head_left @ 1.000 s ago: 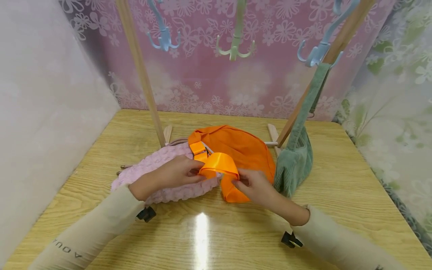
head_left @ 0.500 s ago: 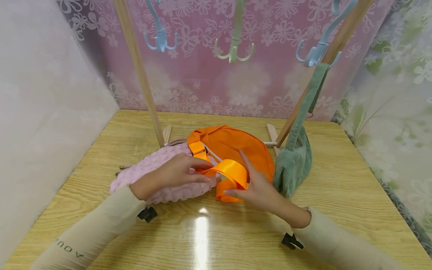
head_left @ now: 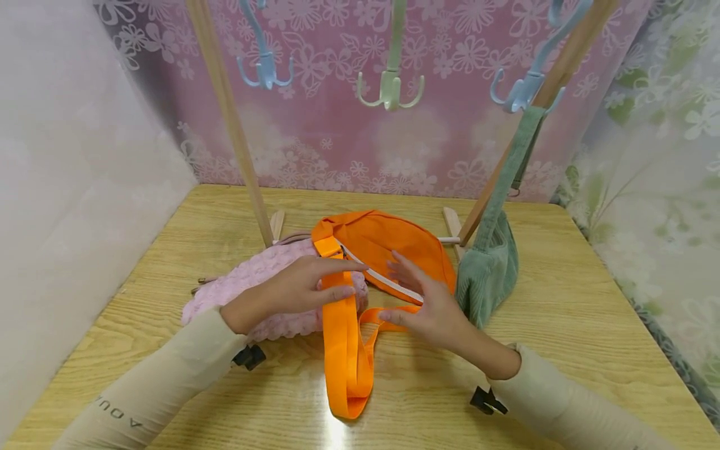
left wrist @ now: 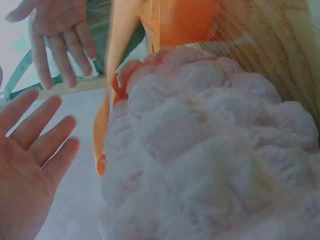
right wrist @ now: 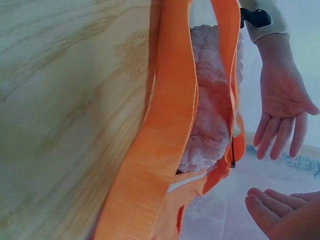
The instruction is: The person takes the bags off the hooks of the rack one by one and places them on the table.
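An orange bag (head_left: pixel 394 240) with a white zipper lies on the table, partly over a puffy pink bag (head_left: pixel 264 272). From its buckle end a wide orange strap (head_left: pixel 339 369) hangs in a loop toward the table's front. My left hand (head_left: pixel 304 284) hovers over the pink bag and the strap's upper part, fingers extended, gripping nothing. Fingers spread, my right hand (head_left: pixel 433 312) is above the orange bag's front edge, close to the strap's other end. Both wrist views show the two palms facing each other, with air between them and the orange strap (right wrist: pixel 150 165) beyond.
A green corduroy bag (head_left: pixel 489 275) hangs at the right by its strap from a blue hook (head_left: pixel 523 94). A pale green hook (head_left: pixel 390 90) and another blue hook (head_left: pixel 266 70) hang bare above. Wooden posts (head_left: pixel 233 125) of the rack flank the bags.
The orange strap, earlier held folded between both hands, has been let go and dropped into a long loop toward the front. My right hand opened first, then my left hand.
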`<act>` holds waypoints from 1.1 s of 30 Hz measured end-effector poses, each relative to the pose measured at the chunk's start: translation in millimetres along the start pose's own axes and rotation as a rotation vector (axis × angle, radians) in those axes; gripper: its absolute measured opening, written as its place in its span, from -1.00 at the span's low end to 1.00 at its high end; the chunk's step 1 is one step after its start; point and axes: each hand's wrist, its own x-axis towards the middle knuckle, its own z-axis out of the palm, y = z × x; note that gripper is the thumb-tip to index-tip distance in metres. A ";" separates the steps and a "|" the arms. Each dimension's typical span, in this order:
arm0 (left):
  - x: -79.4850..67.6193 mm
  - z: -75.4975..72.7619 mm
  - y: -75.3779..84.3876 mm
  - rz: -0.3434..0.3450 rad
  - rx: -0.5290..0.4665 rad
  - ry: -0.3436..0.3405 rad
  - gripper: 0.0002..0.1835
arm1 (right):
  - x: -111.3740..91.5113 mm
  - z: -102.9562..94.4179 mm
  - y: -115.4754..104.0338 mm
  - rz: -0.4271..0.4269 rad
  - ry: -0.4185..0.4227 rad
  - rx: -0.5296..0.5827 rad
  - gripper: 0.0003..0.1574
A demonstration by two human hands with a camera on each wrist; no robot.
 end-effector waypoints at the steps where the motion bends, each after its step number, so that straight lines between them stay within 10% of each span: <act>1: 0.9 0.1 0.4 0.012 0.004 0.016 -0.50 | 0.0 0.1 2.0 -0.009 0.015 0.006 0.03; 22: 27.4 -36.4 24.1 0.002 0.066 0.033 -0.22 | 8.0 -18.9 -1.7 -0.221 0.151 -0.061 -0.15; 33: 50.1 -67.5 44.6 0.232 0.159 0.178 -0.31 | 12.1 -39.2 -12.8 -0.286 0.225 -0.149 -0.12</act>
